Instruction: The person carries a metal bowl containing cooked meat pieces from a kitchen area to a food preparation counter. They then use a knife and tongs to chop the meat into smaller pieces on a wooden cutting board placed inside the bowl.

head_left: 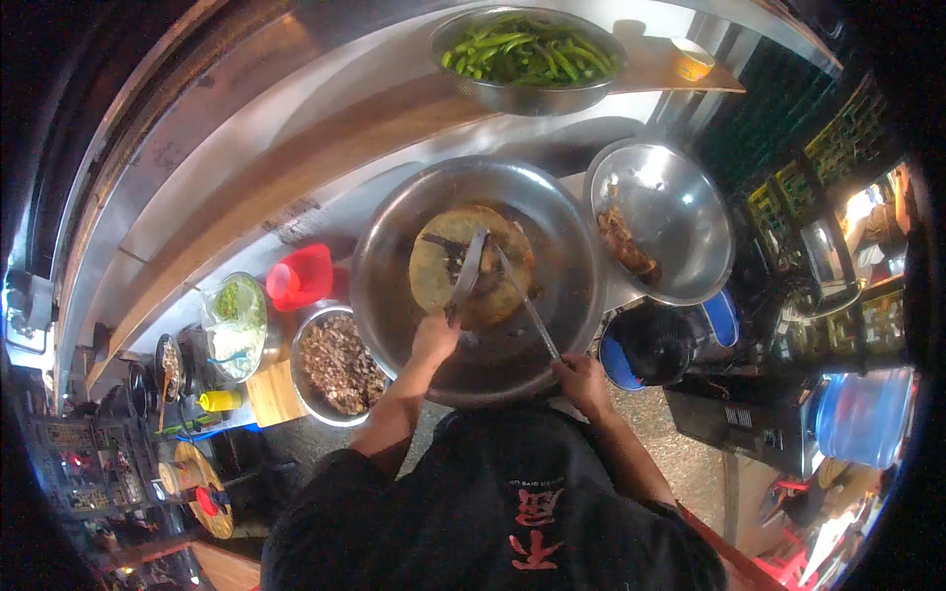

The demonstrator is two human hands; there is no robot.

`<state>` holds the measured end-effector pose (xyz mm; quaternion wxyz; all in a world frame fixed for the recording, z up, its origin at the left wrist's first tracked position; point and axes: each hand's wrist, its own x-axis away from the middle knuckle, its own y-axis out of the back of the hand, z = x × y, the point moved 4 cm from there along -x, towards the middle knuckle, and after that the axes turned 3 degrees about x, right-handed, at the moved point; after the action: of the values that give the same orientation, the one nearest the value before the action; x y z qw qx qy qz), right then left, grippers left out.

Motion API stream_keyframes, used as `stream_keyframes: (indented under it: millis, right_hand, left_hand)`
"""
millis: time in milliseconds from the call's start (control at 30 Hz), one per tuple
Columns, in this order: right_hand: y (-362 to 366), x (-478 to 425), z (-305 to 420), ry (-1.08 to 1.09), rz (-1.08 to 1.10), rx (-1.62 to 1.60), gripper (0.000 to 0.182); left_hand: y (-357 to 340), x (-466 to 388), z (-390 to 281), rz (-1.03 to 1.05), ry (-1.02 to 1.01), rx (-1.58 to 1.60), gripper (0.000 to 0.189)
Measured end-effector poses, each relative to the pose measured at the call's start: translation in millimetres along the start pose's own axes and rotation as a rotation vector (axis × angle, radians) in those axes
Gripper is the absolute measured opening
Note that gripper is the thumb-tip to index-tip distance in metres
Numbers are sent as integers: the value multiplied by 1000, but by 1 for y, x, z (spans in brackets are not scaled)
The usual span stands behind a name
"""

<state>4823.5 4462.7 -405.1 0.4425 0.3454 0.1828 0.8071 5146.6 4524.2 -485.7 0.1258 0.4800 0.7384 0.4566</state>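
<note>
Before me a round cutting board (436, 277) lies inside a very large metal basin (384, 214). My left hand (436, 340) grips the handle of a broad-bladed knife (471, 270), its blade over the board. In my right hand (584, 380) is the end of a long thin metal tool (528, 303), whose exact kind I cannot tell; its tip meets the board near the knife's tip. Between the two tips is a small brownish piece of food, partly hidden. Dark scraps lie on the board's upper left part.
Right of the basin, a steel bowl (687, 251) holds browned meat (624, 240). A bowl of chopped food (336, 362) stands at left, near a red plastic container (299, 277) and a yellow squeeze bottle (220, 400). Green peppers (528, 52) fill a colander (517, 100) on the shelf above.
</note>
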Motion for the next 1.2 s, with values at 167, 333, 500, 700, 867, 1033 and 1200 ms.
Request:
stream_keyframes:
  millis: [167,333,500,700,867,1033,1200]
  right_hand:
    - [4,16,-16,-83,32,-116,28]
    - [22,29,-3,-38,10,-94,28]
    - [33,25,-21,64,-66,2,27]
    - [35,29,-12,79,102,101,26]
    - [38,39,-12,127,-50,-18,28]
    - [39,39,-20,131,-91,78,28]
    - [53,42,-16,45,-96,58,29]
  left_hand:
    - [11,13,-30,-63,-39,-89,46]
    - [74,35,-86,-378,-230,-2,44]
    - [57,38,-89,-450,-193,7,42]
    - [1,13,-59,-80,-112,-237,39]
    - [59,39,-101,-267,-126,-91,40]
    - [-4,12,-50,-225,-83,-149,48]
    - [29,6,-78,-112,-90,-248,53]
